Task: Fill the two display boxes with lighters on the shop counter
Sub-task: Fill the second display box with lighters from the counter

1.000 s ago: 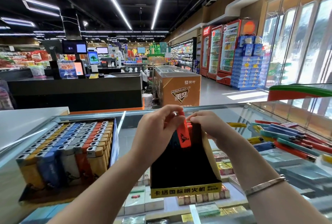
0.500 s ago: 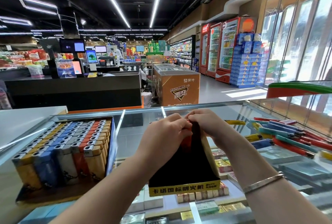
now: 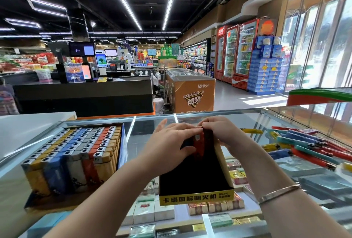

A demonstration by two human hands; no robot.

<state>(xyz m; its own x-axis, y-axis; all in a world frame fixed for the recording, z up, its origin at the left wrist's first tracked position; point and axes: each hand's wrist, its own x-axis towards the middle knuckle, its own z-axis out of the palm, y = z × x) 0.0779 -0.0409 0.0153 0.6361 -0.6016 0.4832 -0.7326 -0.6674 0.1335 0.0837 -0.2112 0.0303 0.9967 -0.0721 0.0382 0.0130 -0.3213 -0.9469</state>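
I see a red lighter (image 3: 199, 145) at the far end of the black display box (image 3: 192, 175) mid-bench, otherwise bare. My left hand (image 3: 172, 143) pinches the lighter; right hand (image 3: 222, 133) grips the box's back wall. Left of the box: full display box (image 3: 74, 156). Right: loose lighters (image 3: 312, 146) on the glass bench (image 3: 144, 133).

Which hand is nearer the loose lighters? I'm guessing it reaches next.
Right. The right hand is at the black box's far end, just left of the loose lighters; the left hand is further left, on the red lighter.
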